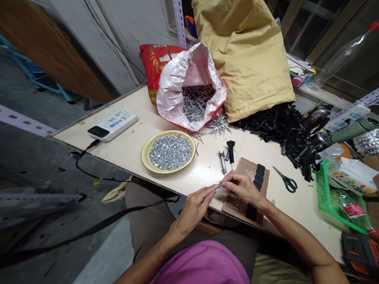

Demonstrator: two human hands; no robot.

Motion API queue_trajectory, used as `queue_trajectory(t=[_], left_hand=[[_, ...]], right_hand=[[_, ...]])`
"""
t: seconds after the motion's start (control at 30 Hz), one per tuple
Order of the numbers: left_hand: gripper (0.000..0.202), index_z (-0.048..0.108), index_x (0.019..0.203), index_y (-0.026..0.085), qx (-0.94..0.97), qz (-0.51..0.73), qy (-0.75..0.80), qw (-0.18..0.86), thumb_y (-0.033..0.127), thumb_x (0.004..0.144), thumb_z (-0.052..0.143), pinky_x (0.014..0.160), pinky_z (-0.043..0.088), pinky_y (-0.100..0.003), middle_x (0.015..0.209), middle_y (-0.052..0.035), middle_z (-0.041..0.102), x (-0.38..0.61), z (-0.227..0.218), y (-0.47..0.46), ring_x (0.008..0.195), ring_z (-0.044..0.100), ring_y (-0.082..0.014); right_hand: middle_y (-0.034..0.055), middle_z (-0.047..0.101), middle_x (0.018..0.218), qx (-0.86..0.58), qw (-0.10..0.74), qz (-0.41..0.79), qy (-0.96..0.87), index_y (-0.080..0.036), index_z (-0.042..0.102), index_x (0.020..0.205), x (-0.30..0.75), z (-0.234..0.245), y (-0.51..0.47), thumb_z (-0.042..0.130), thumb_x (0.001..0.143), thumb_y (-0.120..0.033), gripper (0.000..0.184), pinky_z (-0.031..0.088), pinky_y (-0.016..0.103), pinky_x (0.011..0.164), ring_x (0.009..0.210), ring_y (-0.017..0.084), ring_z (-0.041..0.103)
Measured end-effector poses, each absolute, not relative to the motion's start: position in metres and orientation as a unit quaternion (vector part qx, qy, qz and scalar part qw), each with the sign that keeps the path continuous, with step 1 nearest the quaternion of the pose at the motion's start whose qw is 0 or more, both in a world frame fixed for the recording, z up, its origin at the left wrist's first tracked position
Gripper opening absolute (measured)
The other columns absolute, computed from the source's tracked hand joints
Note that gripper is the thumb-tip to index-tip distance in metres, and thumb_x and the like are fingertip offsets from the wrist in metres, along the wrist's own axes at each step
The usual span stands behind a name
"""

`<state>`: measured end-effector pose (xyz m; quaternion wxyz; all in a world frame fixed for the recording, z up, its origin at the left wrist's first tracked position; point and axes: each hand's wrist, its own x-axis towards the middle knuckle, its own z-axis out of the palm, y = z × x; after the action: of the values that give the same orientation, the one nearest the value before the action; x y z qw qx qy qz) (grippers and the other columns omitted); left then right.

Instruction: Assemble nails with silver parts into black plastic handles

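My left hand (195, 205) and my right hand (239, 187) meet near the table's front edge. Their fingertips pinch together on a small dark piece (219, 186), too small to name. Under my right hand lies a brown board (244, 167) with a row of black pads (258, 178) along it. Just beyond the hands are a black plastic part with a metal pin (230, 152) and a second black part (222, 161). To the left stands a cream enamel plate (145, 159) filled with small silvery metal pieces (170, 153).
A red and white sack (168, 92) spills nails (197, 102) at the back. Beside it, a tan sack (251, 59) stands by a heap of black plastic parts (284, 132). Scissors (286, 180), a green basket (325, 201) and a white device (113, 124) rest on the table.
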<state>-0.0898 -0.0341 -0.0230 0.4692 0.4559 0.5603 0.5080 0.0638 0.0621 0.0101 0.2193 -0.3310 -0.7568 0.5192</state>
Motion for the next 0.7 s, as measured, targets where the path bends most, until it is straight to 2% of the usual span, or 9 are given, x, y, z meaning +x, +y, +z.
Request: queue_trajectory(t=[0.1, 0.2, 0.23, 0.3, 0.37, 0.43, 0.53, 0.63, 0.7], left_hand=[[0.046, 0.071, 0.101, 0.016, 0.371, 0.441, 0.515, 0.634, 0.052, 0.075, 0.059, 0.037, 0.033, -0.02, 0.047, 0.0043, 0.047, -0.096, -0.02, -0.033, 0.038, 0.04, -0.008], [0.06, 0.066, 0.11, 0.013, 0.317, 0.368, 0.457, 0.745, 0.059, 0.072, 0.059, 0.032, 0.014, -0.017, 0.044, 0.0104, 0.031, -0.1, -0.017, -0.032, 0.033, 0.016, -0.0027], [0.059, 0.066, 0.109, 0.013, 0.33, 0.375, 0.465, 0.731, 0.059, 0.073, 0.058, 0.032, 0.016, -0.017, 0.044, 0.01, 0.032, -0.1, -0.017, -0.032, 0.032, 0.018, -0.0031], [0.049, 0.069, 0.103, 0.015, 0.397, 0.428, 0.515, 0.627, 0.054, 0.078, 0.054, 0.035, 0.03, -0.019, 0.046, 0.0057, 0.043, -0.096, -0.02, -0.033, 0.036, 0.036, -0.0068], [0.037, 0.071, 0.098, 0.018, 0.49, 0.476, 0.557, 0.471, 0.045, 0.084, 0.05, 0.051, 0.047, -0.023, 0.059, -0.0014, 0.06, -0.09, -0.025, -0.035, 0.056, 0.058, -0.0133], [0.031, 0.07, 0.098, 0.02, 0.573, 0.484, 0.573, 0.331, 0.035, 0.089, 0.045, 0.064, 0.051, -0.024, 0.075, -0.0052, 0.068, -0.084, -0.032, -0.036, 0.071, 0.064, -0.0159], [0.029, 0.067, 0.104, 0.019, 0.63, 0.459, 0.59, 0.21, 0.027, 0.091, 0.042, 0.063, 0.051, -0.021, 0.078, -0.0058, 0.07, -0.078, -0.038, -0.038, 0.068, 0.065, -0.0141], [0.029, 0.068, 0.098, 0.018, 0.599, 0.465, 0.608, 0.235, 0.032, 0.09, 0.043, 0.063, 0.05, -0.022, 0.077, -0.0066, 0.068, -0.076, -0.035, -0.038, 0.07, 0.064, -0.0153], [0.03, 0.068, 0.092, 0.019, 0.53, 0.476, 0.6, 0.363, 0.038, 0.088, 0.046, 0.056, 0.048, -0.022, 0.068, -0.004, 0.064, -0.078, -0.029, -0.035, 0.063, 0.06, -0.0145]], right_hand=[[0.0044, 0.064, 0.074, -0.286, 0.249, 0.467, -0.799, -0.017, 0.068, 0.075, 0.065, 0.014, 0.062, 0.055, 0.086, -0.039, 0.028, 0.045, 0.026, 0.062, 0.067, 0.013, 0.058], [0.0054, 0.064, 0.075, -0.248, 0.249, 0.452, -0.82, -0.017, 0.068, 0.078, 0.067, 0.015, 0.063, 0.054, 0.088, -0.039, 0.028, 0.046, 0.027, 0.064, 0.07, 0.014, 0.058], [0.0051, 0.064, 0.075, -0.248, 0.241, 0.458, -0.819, -0.017, 0.068, 0.078, 0.068, 0.015, 0.063, 0.055, 0.087, -0.04, 0.028, 0.045, 0.026, 0.063, 0.069, 0.014, 0.058], [0.0034, 0.063, 0.072, -0.275, 0.223, 0.486, -0.799, -0.017, 0.067, 0.078, 0.069, 0.014, 0.063, 0.057, 0.085, -0.043, 0.029, 0.044, 0.025, 0.06, 0.065, 0.013, 0.056], [0.0014, 0.061, 0.069, -0.323, 0.211, 0.519, -0.763, -0.017, 0.066, 0.076, 0.068, 0.013, 0.062, 0.059, 0.082, -0.047, 0.031, 0.041, 0.024, 0.056, 0.062, 0.012, 0.053], [-0.0004, 0.058, 0.066, -0.367, 0.203, 0.545, -0.726, -0.016, 0.064, 0.073, 0.066, 0.011, 0.06, 0.059, 0.08, -0.049, 0.034, 0.039, 0.023, 0.055, 0.059, 0.011, 0.05], [-0.0032, 0.051, 0.06, -0.4, 0.191, 0.564, -0.696, -0.016, 0.059, 0.069, 0.063, 0.007, 0.056, 0.057, 0.079, -0.05, 0.036, 0.035, 0.022, 0.051, 0.055, 0.009, 0.044], [-0.0041, 0.048, 0.058, -0.395, 0.213, 0.544, -0.709, -0.017, 0.056, 0.068, 0.062, 0.002, 0.052, 0.055, 0.082, -0.046, 0.033, 0.034, 0.021, 0.051, 0.054, 0.009, 0.042], [-0.0025, 0.053, 0.061, -0.38, 0.24, 0.513, -0.731, -0.017, 0.057, 0.069, 0.062, -0.001, 0.051, 0.053, 0.084, -0.042, 0.03, 0.037, 0.022, 0.053, 0.056, 0.01, 0.046]])
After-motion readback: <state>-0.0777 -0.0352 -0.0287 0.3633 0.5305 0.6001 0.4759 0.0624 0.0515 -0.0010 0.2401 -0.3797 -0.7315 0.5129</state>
